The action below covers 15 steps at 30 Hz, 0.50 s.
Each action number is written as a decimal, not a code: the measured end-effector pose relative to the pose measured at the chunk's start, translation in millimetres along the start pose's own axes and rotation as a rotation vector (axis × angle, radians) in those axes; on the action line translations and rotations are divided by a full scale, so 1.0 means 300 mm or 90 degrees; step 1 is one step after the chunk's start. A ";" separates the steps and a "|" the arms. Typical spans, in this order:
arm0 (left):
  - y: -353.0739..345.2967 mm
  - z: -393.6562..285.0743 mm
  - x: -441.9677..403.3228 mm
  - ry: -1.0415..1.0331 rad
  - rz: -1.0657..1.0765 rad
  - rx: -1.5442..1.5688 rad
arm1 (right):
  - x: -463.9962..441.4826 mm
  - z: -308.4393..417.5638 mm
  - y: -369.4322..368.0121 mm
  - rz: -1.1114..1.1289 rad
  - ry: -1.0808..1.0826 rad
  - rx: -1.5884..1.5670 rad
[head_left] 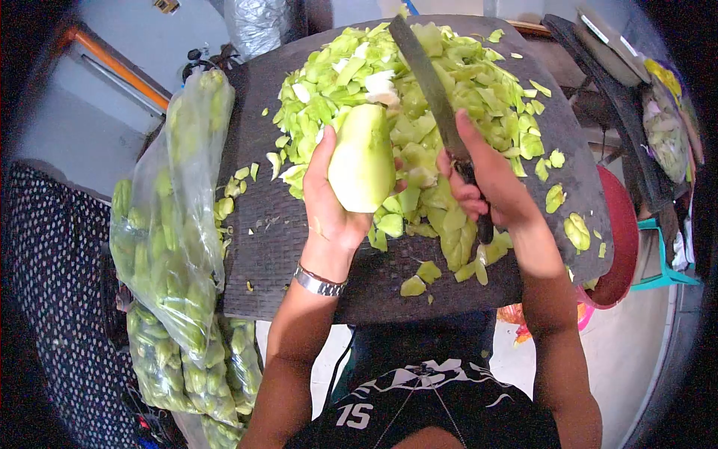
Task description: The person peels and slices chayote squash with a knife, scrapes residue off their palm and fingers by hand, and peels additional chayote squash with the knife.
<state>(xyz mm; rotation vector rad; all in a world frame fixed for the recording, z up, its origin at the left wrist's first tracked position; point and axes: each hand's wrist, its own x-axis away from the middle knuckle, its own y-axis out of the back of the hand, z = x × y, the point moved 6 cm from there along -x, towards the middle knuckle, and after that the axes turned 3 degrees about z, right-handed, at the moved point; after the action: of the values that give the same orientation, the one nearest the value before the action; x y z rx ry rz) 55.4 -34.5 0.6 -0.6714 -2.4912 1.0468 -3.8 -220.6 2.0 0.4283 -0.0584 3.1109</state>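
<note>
And the left grip cradles the pale green squash, nine o'clock of the right grip, which clasps the knife, tip towards eleven! Clean knife work wants shallow strokes, left fingers well clear.

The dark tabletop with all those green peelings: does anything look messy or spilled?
Yes, a bit messy: small light-green peelings lie scattered toward the edges of the dark textured tabletop, apart from the big green peel heap, as if strayed.
</note>
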 end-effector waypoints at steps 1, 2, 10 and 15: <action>0.007 0.002 -0.003 -0.001 -0.013 -0.003 | 0.002 -0.005 -0.014 0.022 0.001 0.018; 0.015 0.001 -0.007 -0.008 -0.035 -0.003 | 0.005 -0.011 -0.030 0.042 0.001 0.036; 0.072 0.043 -0.037 -0.073 -0.046 0.070 | 0.050 0.041 -0.147 -0.071 0.318 0.585; 0.054 0.031 -0.031 -0.071 -0.012 0.069 | 0.041 0.062 -0.081 -0.153 0.336 0.696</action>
<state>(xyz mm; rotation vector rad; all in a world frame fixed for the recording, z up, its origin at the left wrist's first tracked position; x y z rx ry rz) 63.0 -35.0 -18.7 -0.5707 -2.5074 1.2329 -10.6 -197.1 24.3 -0.4028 1.5491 2.5937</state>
